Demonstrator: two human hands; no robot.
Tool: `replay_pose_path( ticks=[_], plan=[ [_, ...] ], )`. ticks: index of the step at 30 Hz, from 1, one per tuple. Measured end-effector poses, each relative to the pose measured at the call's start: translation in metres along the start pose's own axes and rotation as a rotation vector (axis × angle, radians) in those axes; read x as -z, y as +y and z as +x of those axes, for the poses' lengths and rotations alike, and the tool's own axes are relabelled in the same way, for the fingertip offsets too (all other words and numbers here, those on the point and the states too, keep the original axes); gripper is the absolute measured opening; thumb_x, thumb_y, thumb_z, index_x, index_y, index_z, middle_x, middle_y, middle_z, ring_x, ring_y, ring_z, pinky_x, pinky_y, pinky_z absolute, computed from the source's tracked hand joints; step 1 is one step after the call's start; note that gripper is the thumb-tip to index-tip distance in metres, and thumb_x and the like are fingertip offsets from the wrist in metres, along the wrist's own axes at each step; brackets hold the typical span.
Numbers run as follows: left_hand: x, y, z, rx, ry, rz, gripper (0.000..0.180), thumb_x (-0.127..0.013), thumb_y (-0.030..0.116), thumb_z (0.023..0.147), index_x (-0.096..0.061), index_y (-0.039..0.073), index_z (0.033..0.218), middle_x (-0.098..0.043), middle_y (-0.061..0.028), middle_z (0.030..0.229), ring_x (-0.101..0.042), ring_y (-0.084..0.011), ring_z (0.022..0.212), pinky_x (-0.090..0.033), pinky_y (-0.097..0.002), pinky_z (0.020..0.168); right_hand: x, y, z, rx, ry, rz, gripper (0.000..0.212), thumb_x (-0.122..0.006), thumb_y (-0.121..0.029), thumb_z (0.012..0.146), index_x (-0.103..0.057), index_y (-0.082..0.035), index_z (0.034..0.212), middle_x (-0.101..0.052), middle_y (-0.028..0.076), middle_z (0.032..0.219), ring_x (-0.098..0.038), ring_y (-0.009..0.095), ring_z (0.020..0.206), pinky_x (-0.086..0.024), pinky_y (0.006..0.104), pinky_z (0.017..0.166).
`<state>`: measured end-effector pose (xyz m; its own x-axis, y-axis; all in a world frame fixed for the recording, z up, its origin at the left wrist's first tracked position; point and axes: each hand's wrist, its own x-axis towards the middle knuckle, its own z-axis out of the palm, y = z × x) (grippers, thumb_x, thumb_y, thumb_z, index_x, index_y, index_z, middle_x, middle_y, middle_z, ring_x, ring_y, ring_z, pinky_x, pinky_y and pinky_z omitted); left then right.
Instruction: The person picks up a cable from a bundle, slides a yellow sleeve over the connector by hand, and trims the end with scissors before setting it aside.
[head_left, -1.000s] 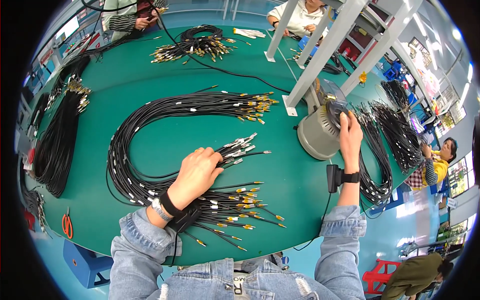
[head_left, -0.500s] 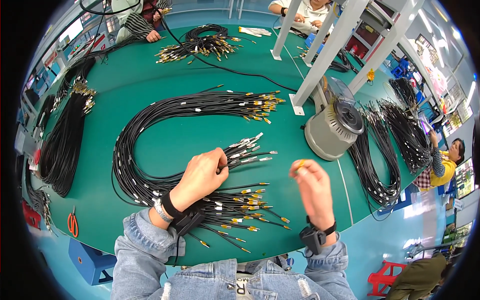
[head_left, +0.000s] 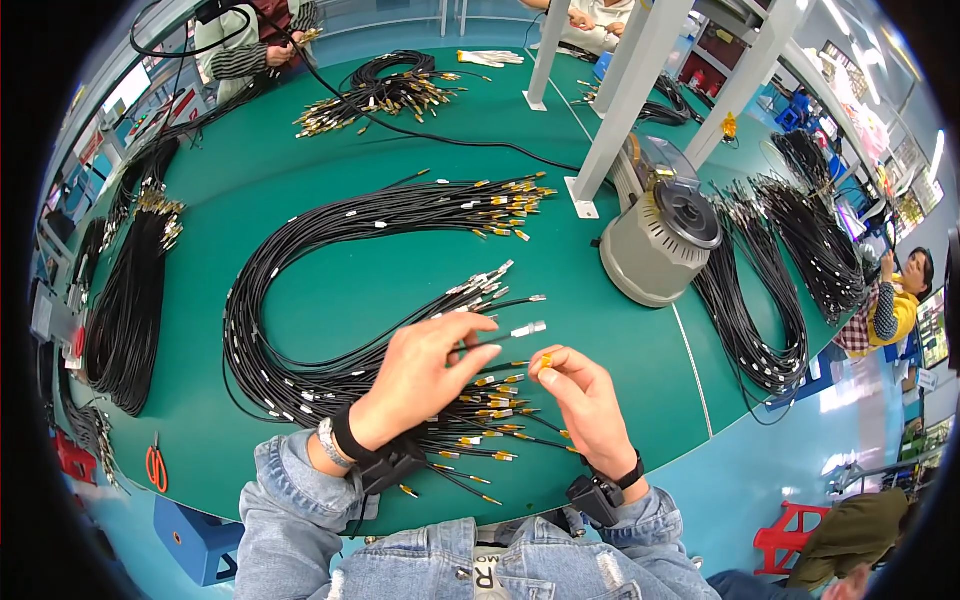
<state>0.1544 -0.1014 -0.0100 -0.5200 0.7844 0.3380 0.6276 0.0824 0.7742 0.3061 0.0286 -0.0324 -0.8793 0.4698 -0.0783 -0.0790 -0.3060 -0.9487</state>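
Observation:
My left hand (head_left: 425, 368) pinches a single black cable (head_left: 490, 338) between thumb and fingers, close to its whitish, clear-sleeved tip (head_left: 530, 328). Just right of that tip, my right hand (head_left: 590, 405) is closed on a small yellow-orange piece (head_left: 546, 361), held between thumb and forefinger; its exact kind is too small to make out. A big bundle of black cables (head_left: 245, 325) curves in a U on the green table. White-sleeved ends (head_left: 485, 283) lie beyond my left hand. Yellow-sleeved ends (head_left: 492, 402) fan out under and between my hands.
Right of the bundle stands a rounded grey machine (head_left: 655, 250) beside metal posts (head_left: 605, 125). Orange-handled scissors (head_left: 156, 467) lie near the left edge. More cable bundles (head_left: 125, 320) flank both sides. White gloves (head_left: 490, 58) lie at the back, where co-workers handle parts.
My right hand has come left and down, bringing the yellow piece near the cable tip. My left hand has shifted right, and one cable now sticks out from its fingers. The view has shifted slightly.

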Motion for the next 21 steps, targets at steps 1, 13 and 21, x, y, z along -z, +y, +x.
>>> replay_pose_path(
  ticks=[1,13,21],
  plan=[
    [-0.004,0.003,-0.001,-0.034,0.006,0.005,0.019,-0.068,0.004,0.075,-0.062,0.003,0.093,-0.058,-0.005,0.072,-0.051,-0.0137,0.054,-0.042,-0.0268,0.05,-0.003,-0.002,-0.001,0.01,-0.012,-0.022,0.006,-0.055,-0.007,0.086,-0.056,-0.001,0.088,-0.056,0.004,0.092,-0.051,0.012,0.088,-0.039,0.0274,0.084],
    [-0.019,0.019,-0.007,-0.274,0.089,0.107,0.018,-0.071,0.003,0.071,-0.065,0.003,0.088,-0.057,-0.0068,0.063,-0.052,-0.0196,0.053,-0.04,-0.0295,0.048,-0.015,-0.001,-0.007,0.156,0.246,0.005,0.016,-0.058,-0.006,0.087,-0.054,0.0,0.101,-0.057,0.005,0.096,-0.054,0.011,0.088,-0.044,0.0254,0.082],
    [-0.024,0.016,-0.018,-0.26,0.11,0.132,0.011,-0.065,-0.004,0.073,-0.062,0.0,0.082,-0.058,-0.0114,0.068,-0.055,-0.0254,0.058,-0.043,-0.032,0.054,-0.017,0.014,0.004,0.28,0.145,0.016,0.026,-0.059,-0.003,0.085,-0.048,0.002,0.108,-0.056,0.003,0.087,-0.054,0.007,0.081,-0.045,0.022,0.074]
  ],
)
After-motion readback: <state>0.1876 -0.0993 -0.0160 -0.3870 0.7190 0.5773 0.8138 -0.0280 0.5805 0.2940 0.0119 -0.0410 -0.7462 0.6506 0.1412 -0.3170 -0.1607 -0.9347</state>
